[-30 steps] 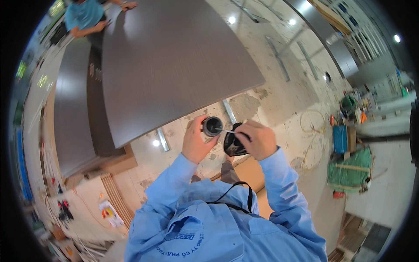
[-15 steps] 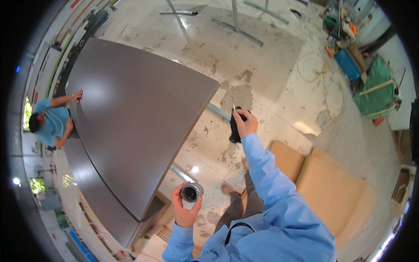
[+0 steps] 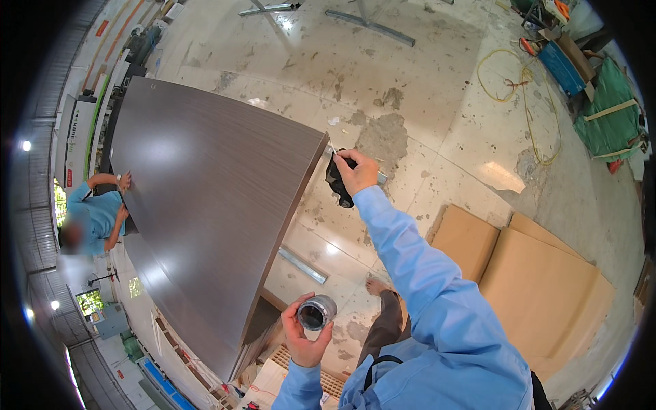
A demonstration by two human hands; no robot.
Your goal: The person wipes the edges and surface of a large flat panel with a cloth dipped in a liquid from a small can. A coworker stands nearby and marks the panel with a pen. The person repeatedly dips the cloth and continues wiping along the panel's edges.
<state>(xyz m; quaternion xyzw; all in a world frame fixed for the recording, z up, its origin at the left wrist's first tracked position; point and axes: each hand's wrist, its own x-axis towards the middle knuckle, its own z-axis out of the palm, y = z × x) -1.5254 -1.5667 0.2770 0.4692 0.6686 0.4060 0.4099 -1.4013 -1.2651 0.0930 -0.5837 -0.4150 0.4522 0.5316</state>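
Observation:
My left hand is wrapped round a small open jar with dark contents, held low beside the near edge of the panel. With fingers pinched, my right hand holds a thin pale stick whose tip is at the right corner of a large dark brown wood-grain panel. Whether the tip touches the corner I cannot tell. Under the same hand hangs a bunched black cloth, its upper part partly hidden by the fingers.
A co-worker in a blue shirt stands at the panel's left edge, hands on it. Flat brown cardboard lies at right. Metal stands are beyond the panel. A yellow hose and a green sack sit far right.
My right hand, with the stick and black cloth, has moved left to the panel's corner. The left hand and jar have shifted slightly right and down in view. The co-worker now has both hands on the panel.

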